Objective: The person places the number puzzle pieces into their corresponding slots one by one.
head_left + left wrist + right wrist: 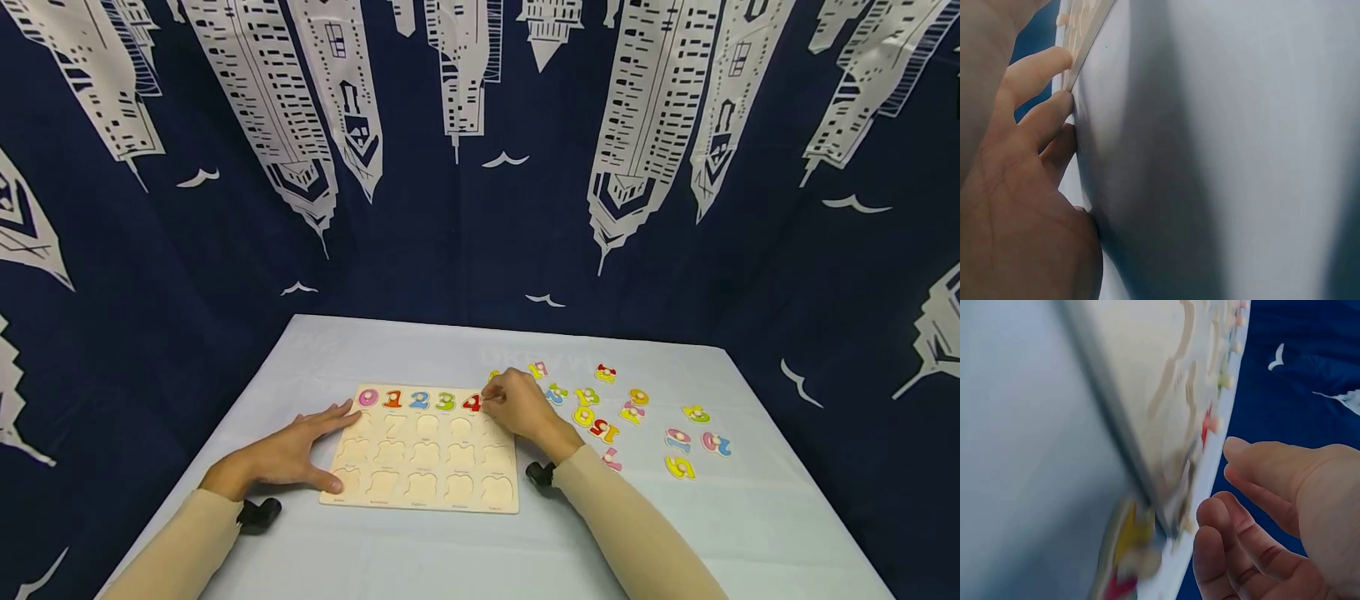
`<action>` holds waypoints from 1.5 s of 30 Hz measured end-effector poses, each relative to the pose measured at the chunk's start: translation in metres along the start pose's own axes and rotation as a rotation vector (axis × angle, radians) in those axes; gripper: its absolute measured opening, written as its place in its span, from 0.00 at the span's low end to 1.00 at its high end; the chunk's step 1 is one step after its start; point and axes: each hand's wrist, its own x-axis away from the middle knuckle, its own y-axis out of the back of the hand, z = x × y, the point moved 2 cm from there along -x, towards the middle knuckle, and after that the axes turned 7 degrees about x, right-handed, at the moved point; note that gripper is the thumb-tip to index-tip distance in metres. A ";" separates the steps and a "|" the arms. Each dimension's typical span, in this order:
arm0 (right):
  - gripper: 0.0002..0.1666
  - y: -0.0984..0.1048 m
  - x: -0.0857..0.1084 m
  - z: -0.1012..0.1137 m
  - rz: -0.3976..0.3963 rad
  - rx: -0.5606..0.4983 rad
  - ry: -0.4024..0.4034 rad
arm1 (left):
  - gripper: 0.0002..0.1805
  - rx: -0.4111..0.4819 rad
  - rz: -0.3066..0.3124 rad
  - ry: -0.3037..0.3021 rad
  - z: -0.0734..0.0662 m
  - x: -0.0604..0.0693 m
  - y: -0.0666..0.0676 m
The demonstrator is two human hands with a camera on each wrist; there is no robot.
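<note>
A wooden number puzzle board [420,506] lies on the table, with the pink 0 [367,397], orange 1 [393,399], blue 2 [420,401], green 3 [446,402] and red 4 [472,403] along its top row. Spread along the board's left edge, my left hand [288,450] touches it with thumb and fingertips. My right hand [528,410] hovers by the top right corner, close to the red 4. In the right wrist view, that hand's loosely bent fingers [1213,515] stand apart from the red piece's knob [1213,424], holding nothing.
Several loose number pieces lie scattered right of the board, among them a yellow 5 [680,467] and a red-and-yellow piece [603,430]. Empty recesses fill the board's lower rows. A dark blue curtain [465,242] with white buildings hangs behind the white table [780,517].
</note>
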 end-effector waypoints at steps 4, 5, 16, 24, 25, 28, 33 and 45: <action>0.07 0.019 0.014 -0.009 -0.005 0.006 -0.029 | 0.68 -0.014 -0.005 0.005 0.001 -0.001 0.001; 0.08 0.025 0.018 -0.011 -0.005 0.008 -0.037 | 0.68 -0.015 -0.006 0.009 0.001 -0.001 0.001; 0.11 0.075 0.077 -0.056 -0.107 0.091 -0.054 | 0.67 0.000 -0.006 -0.005 0.001 0.001 -0.001; 0.13 0.102 0.124 -0.093 -0.136 0.121 -0.088 | 0.67 -0.001 -0.003 -0.009 0.002 0.000 -0.002; 0.15 0.105 0.129 -0.098 -0.127 0.126 -0.092 | 0.67 -0.002 -0.002 -0.010 0.002 0.000 -0.002; 0.21 0.113 0.146 -0.115 -0.094 0.146 -0.100 | 0.67 -0.008 -0.001 -0.003 0.002 0.001 -0.002; 0.31 0.124 0.172 -0.143 -0.054 0.180 -0.131 | 0.67 -0.012 -0.005 0.009 -0.001 0.001 0.000; 0.25 0.143 0.210 -0.185 -0.036 0.214 -0.248 | 0.67 0.002 -0.003 -0.001 0.000 0.002 -0.001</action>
